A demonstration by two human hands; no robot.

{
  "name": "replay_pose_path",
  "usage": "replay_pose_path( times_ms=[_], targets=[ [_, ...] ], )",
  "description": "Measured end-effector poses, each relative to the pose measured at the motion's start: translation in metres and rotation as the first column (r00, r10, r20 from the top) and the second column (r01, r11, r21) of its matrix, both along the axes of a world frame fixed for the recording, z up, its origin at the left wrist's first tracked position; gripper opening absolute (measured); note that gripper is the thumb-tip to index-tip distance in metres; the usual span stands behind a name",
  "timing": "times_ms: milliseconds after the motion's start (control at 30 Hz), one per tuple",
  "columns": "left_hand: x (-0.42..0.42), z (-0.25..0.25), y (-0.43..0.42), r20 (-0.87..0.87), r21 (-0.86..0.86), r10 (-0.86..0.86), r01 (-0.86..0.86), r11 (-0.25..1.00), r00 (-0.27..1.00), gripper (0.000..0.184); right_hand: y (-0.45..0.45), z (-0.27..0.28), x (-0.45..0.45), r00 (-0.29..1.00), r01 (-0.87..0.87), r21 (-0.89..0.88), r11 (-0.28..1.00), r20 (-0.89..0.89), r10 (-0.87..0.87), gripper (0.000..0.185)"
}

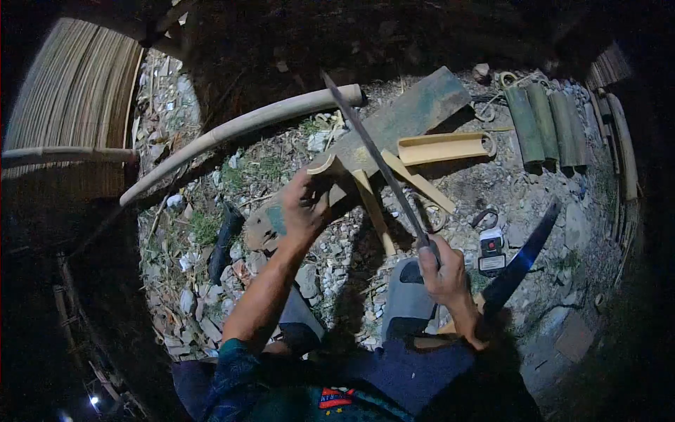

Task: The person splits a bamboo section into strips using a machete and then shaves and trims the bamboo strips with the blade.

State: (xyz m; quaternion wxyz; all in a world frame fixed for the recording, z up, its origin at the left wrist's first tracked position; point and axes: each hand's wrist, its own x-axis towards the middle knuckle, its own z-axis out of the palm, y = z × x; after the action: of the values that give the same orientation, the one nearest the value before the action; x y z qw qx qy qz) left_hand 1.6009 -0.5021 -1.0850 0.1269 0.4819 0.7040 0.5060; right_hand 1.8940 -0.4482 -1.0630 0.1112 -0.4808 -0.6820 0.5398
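Observation:
My left hand (306, 207) is closed around a short piece of split bamboo (324, 166), its pale curved cut end turned up. In my right hand (444, 271) is the handle of a long machete (380, 158). The narrow blade points up and away to the left, passing just right of the bamboo piece, apparently apart from it. Below them lies a worn wooden plank (415, 105), set diagonally on the ground. Pale bamboo strips (420, 183) and a hollow bamboo half (444, 148) lie on and beside it.
Several green bamboo sections (538, 126) lie at the right. A second, wide dark blade (524, 257) rests beside my right forearm, near a small device with a red button (492, 247). A long curved pole (260, 114) crosses behind the plank. Stony rubble (330, 257) covers the ground.

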Motion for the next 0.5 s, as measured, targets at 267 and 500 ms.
replay_pose_path(
  times_ms=[267, 500],
  targets=[
    [0.019, 0.007, 0.008, -0.023, 0.034, -0.061, 0.062, 0.998, 0.998, 0.043, 0.014, 0.066, -0.059, 0.942, -0.157, 0.237, 0.959, -0.257, 0.218, 0.036],
    [0.018, 0.003, 0.006, -0.032, 0.078, -0.054, 0.056, 0.995, 0.998, 0.047, 0.017, 0.067, -0.068, 0.954, -0.140, 0.164, 0.976, -0.240, 0.177, 0.036]
  ],
)
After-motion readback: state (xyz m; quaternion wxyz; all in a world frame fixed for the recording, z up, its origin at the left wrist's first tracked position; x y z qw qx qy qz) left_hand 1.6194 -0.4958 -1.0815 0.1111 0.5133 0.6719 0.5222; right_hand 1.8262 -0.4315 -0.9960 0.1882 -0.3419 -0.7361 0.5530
